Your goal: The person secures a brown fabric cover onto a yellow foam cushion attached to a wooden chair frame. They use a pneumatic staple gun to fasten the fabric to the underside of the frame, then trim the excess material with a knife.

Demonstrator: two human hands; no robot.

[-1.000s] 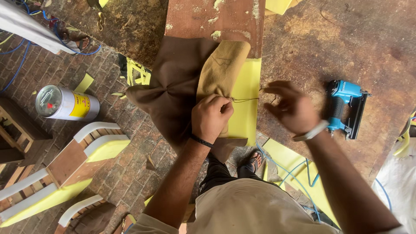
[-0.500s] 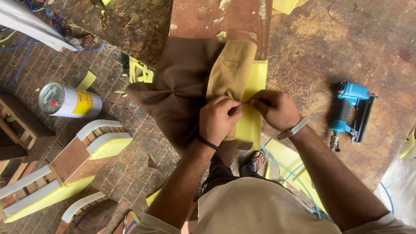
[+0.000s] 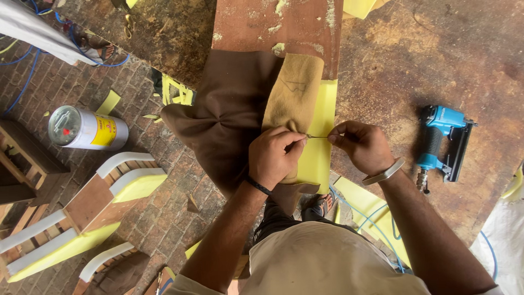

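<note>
Left hand (image 3: 274, 157) is closed, pinching the tan cloth (image 3: 293, 93) where it folds over yellow foam (image 3: 321, 147) at the desk (image 3: 415, 49) edge. Right hand (image 3: 361, 146) is closed on the end of a thin thread (image 3: 318, 136), drawn taut between the two hands. Brown fabric (image 3: 229, 114) hangs bunched off the edge beside the tan piece. Blue staple gun (image 3: 442, 142) lies on the desk, just right of the right hand, untouched. Risks, as judged: too hard a pull could snap the thread or tear it through the cloth; a looser left pinch would let the fold slip off the foam; the overhanging fabric could drag the work floorward.
</note>
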